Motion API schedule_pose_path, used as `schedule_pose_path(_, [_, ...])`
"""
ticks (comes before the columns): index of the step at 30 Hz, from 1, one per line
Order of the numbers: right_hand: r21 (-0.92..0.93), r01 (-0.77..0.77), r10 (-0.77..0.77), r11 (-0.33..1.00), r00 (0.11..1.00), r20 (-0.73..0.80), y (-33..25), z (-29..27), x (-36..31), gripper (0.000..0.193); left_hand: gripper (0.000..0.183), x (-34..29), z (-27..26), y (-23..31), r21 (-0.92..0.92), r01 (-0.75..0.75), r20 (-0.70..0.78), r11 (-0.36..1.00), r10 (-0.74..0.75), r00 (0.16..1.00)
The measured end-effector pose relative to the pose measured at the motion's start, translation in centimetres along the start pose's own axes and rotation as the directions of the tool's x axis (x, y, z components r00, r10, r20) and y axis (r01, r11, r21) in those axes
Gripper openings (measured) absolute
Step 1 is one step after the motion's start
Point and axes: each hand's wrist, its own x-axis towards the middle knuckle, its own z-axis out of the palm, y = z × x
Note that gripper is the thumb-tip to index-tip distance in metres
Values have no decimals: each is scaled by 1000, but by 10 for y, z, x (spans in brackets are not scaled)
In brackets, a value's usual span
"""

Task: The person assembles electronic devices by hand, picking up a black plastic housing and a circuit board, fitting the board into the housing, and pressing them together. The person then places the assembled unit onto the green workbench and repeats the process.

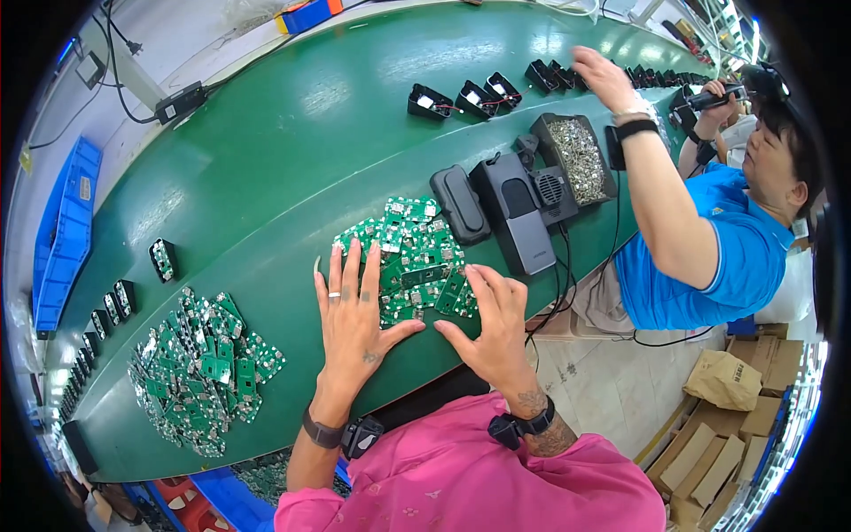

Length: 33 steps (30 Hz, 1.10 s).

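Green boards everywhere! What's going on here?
The left hand is spread at the left edge of a pile of green boards, and the right hand curves in at its right edge. I can't see either one gripping a board. Another pile lies to the left. A co-worker in blue has a hand up near some black cases.

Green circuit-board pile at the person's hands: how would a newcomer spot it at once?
Start at the long green worktable. Near its edge, the bare left hand and bare right hand spread at a loose pile of flat green circuit boards. Unlike the other green circuit-board pile farther left, this one lies beside a dark grey rounded case.
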Motion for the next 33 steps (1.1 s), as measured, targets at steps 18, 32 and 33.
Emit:
schedule_pose_path(18, [158, 94, -76, 983, 991, -113, 5, -3, 11, 69, 111, -2, -8, 1, -33, -8, -10, 999, 8, 1000])
schedule_pose_path(32, [3, -18, 19, 1000, 998, -60, 11, -2, 0, 79, 108, 3, -4, 2, -27, -6, 6, 1000, 6, 1000])
schedule_pose_path(33, [3, -35, 35, 999, 998, -53, 8, -1, 0, 79, 108, 2, -4, 1, -24, -9, 7, 1000, 9, 1000])
